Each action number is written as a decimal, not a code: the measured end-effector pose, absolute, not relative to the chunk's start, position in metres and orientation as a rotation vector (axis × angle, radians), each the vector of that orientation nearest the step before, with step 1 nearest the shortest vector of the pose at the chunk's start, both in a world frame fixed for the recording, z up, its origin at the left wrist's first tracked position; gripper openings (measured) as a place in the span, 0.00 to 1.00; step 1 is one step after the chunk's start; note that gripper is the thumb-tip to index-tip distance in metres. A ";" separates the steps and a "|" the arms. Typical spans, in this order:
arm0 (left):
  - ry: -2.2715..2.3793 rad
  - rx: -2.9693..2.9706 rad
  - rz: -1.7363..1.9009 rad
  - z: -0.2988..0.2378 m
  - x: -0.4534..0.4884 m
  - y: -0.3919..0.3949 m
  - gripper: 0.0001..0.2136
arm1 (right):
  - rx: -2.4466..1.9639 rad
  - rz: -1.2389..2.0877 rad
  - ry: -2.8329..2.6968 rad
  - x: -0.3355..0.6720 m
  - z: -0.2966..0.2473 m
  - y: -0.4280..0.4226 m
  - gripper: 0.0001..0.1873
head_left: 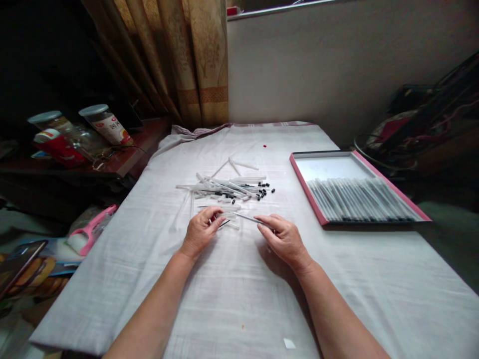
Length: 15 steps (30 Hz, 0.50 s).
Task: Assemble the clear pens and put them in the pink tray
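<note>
My left hand (pixel 200 230) rests on the white cloth (pixel 239 279) with its fingers curled in a pinch on a small dark-tipped part at the near edge of the pile. My right hand (pixel 283 238) is closed on one end of a thin clear pen tube (pixel 245 217) that points left toward the left hand. Just beyond both hands lies a loose pile of clear pen tubes (pixel 224 187). Several small black caps (pixel 264 190) sit at its right side.
A pink-rimmed tray (pixel 301 179) at the right holds a row of several finished pens (pixel 359 199). Jars (pixel 99 122) stand on a dark shelf at the left. A pink tool (pixel 90 234) lies beside the table's left edge. Curtain and wall are behind.
</note>
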<state>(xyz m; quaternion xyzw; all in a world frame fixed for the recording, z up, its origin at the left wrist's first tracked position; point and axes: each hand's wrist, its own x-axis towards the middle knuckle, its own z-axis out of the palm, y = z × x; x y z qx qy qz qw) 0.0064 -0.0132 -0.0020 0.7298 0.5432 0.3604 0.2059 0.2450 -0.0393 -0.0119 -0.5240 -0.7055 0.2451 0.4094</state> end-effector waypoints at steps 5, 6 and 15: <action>1.469 1.826 1.062 -0.008 0.009 -0.029 0.08 | -1.322 0.633 -1.915 0.244 -0.009 -0.041 0.15; 1.457 1.818 1.065 -0.007 0.009 -0.029 0.08 | -1.325 0.642 -1.924 0.244 -0.009 -0.042 0.15; 1.348 1.823 0.946 -0.008 0.013 -0.034 0.08 | -1.294 0.753 -2.097 0.248 -0.008 -0.042 0.15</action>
